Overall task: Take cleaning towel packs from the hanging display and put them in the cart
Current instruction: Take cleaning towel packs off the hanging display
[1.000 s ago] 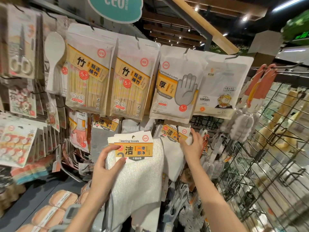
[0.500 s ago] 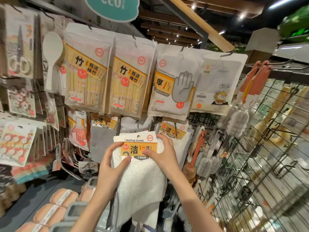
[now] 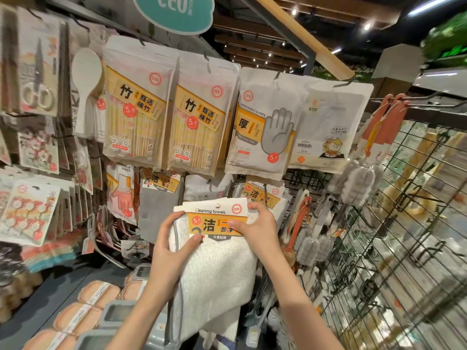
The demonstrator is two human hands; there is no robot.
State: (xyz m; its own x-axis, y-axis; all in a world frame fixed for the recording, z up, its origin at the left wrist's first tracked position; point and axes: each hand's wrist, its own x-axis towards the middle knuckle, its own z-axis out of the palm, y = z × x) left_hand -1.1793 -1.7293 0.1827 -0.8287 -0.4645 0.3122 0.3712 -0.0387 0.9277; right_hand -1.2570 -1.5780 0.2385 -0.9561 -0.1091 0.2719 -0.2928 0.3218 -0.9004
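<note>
Left hand (image 3: 171,246), fingers curled about the left edge of the cleaning towel packs (image 3: 214,256), thumb pressed on the front just below the orange label. Right hand (image 3: 257,227), fingers hooked over the upper right corner of the same card header, thumb lying across the label's right end; both hands thus grip the packs, which are held in front of the hanging display (image 3: 379,248), free of any hook, white cloth draping downward between the forearms. More than one card header is visible at the top, fanned slightly to the left. Just behind and to the right, a further towel pack (image 3: 262,195) of the same label hangs on the rack; to the left hangs a grey cloth pack (image 3: 158,205), and beyond it a household gloves pack (image 3: 122,190). Above, left to right: two bamboo chopstick bags (image 3: 137,109), a disposable gloves bag (image 3: 265,127), and a white bag with a cartoon print (image 3: 328,127). At right, bottle brushes (image 3: 358,183) hang on the wire grid. At lower left, near, tan sponges (image 3: 96,295) lie on a shelf. The cart is not in view.
</note>
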